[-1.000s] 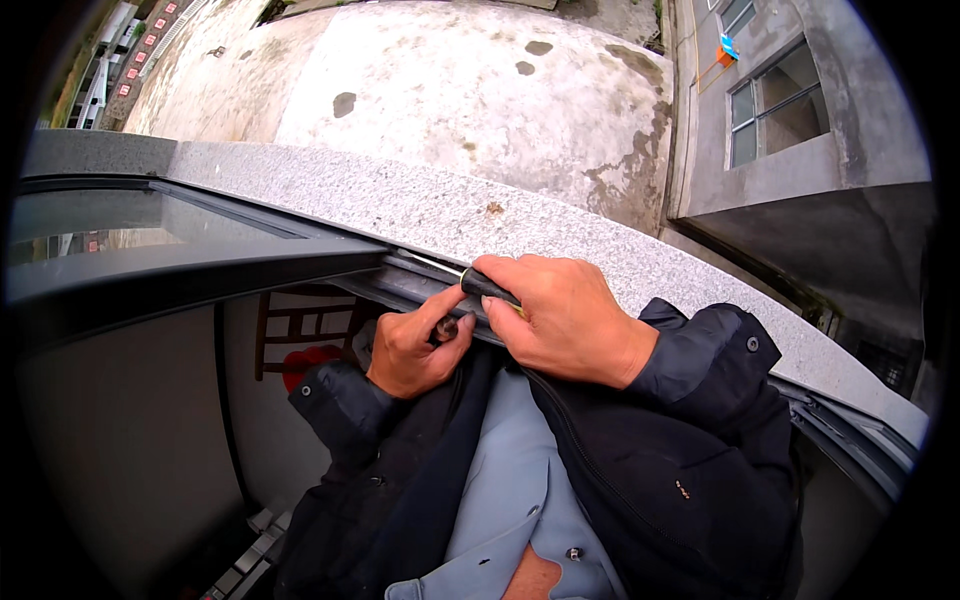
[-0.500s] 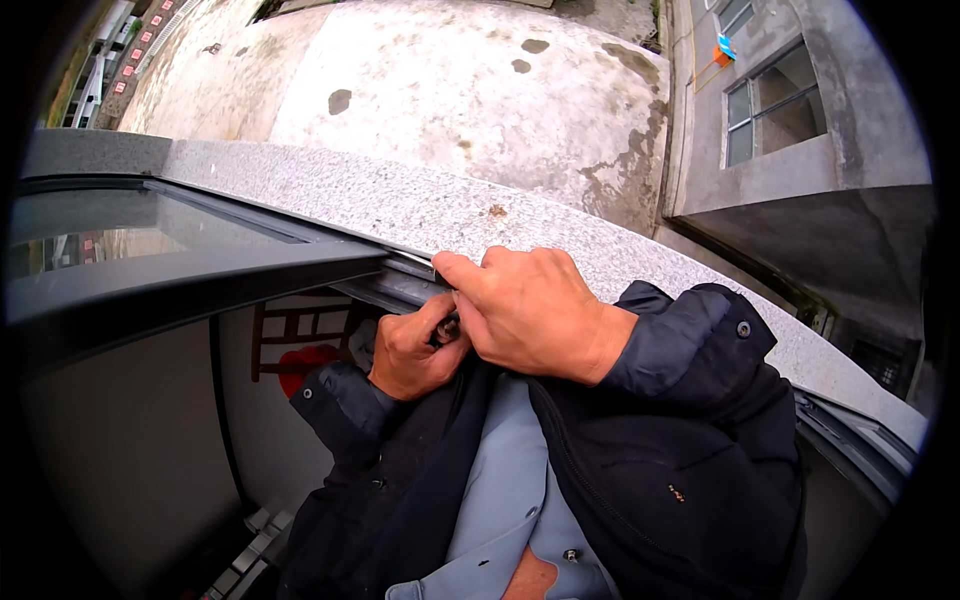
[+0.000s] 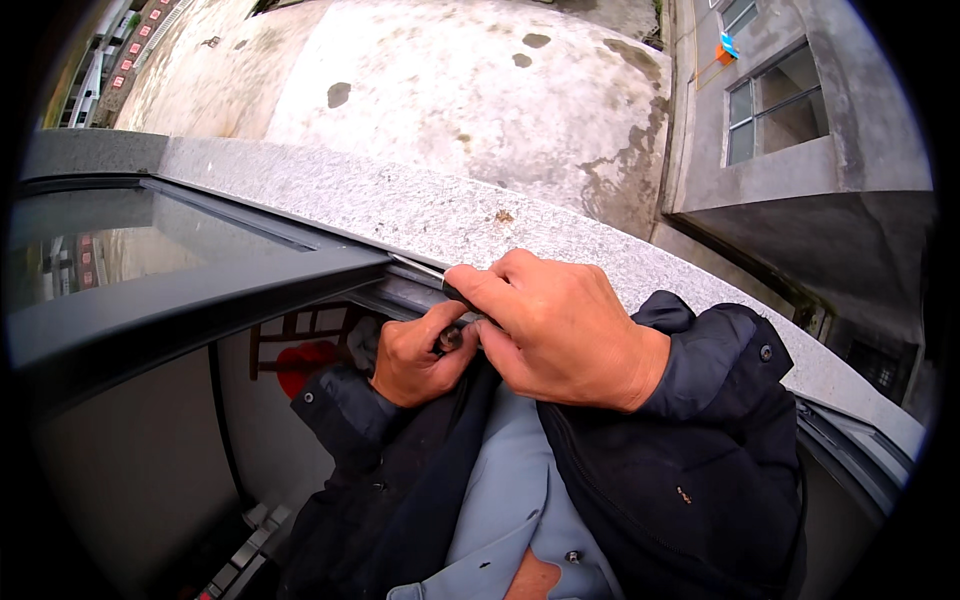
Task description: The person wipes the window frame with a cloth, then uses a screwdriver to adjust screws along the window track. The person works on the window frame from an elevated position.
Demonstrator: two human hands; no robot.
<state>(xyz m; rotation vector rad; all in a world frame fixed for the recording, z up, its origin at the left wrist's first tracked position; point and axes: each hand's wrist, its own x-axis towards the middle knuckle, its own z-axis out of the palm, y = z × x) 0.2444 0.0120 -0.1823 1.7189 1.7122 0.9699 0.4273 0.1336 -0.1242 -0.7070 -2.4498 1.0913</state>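
Both of my hands are closed over the dark grey window frame [image 3: 375,292]. My right hand [image 3: 565,325] grips a slim tool with a metal shaft [image 3: 418,265] and a dark handle; its exact kind is mostly hidden by the fingers. The shaft points left along the outer edge of the frame, its tip beside the corner of the sliding sash [image 3: 300,275]. Just left of it, my left hand [image 3: 415,360] is curled round a small dark piece with a rounded end [image 3: 450,339]. The thumbs of the two hands nearly meet.
A speckled stone ledge [image 3: 380,195] runs outside the window, with concrete ground [image 3: 450,95] far below. A grey building [image 3: 800,170] stands to the right. Indoors, at lower left, are a wooden chair [image 3: 265,345] and a red object [image 3: 298,368].
My right hand has shifted slightly right and back, so more of the tool's metal shaft shows. The rounded end in my left hand is also more visible.
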